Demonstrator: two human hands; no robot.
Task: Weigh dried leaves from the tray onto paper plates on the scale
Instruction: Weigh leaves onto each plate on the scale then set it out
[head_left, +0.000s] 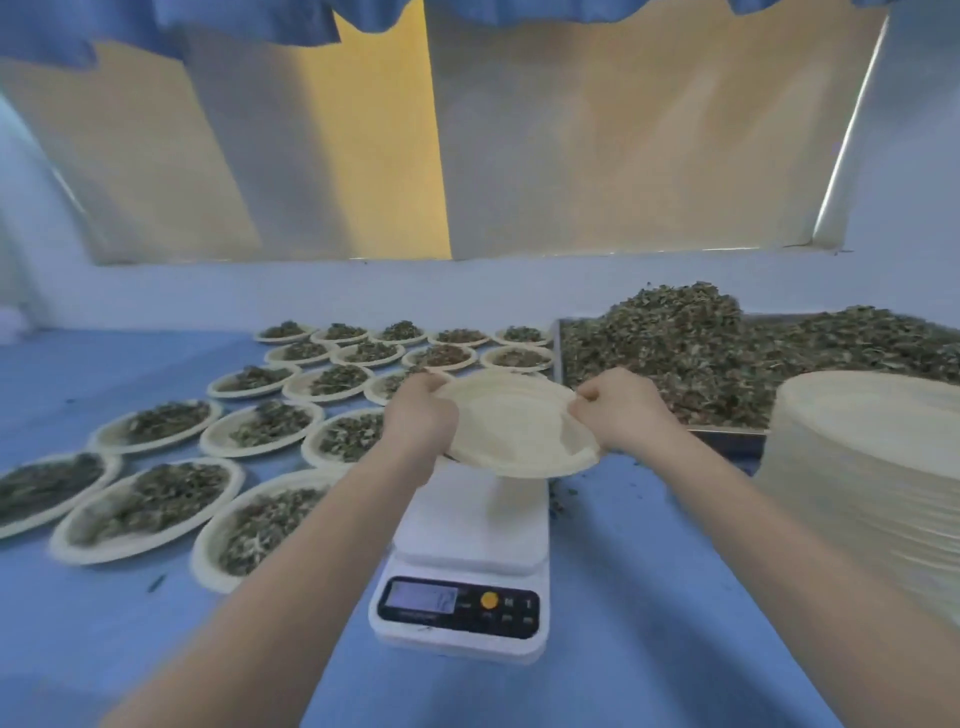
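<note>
An empty cream paper plate (511, 423) hangs tilted in the air above the back of the white digital scale (467, 540). My left hand (421, 415) grips its left rim and my right hand (621, 408) pinches its right rim. The scale's platform is bare and its display (420, 596) is lit. Behind and to the right, a metal tray (727, 434) holds a large heap of dried leaves (701, 348).
Several paper plates filled with dried leaves (156, 496) lie in rows on the blue table to the left of the scale. A tall stack of empty plates (878, 467) stands at the right. A wall with a window rises behind the table.
</note>
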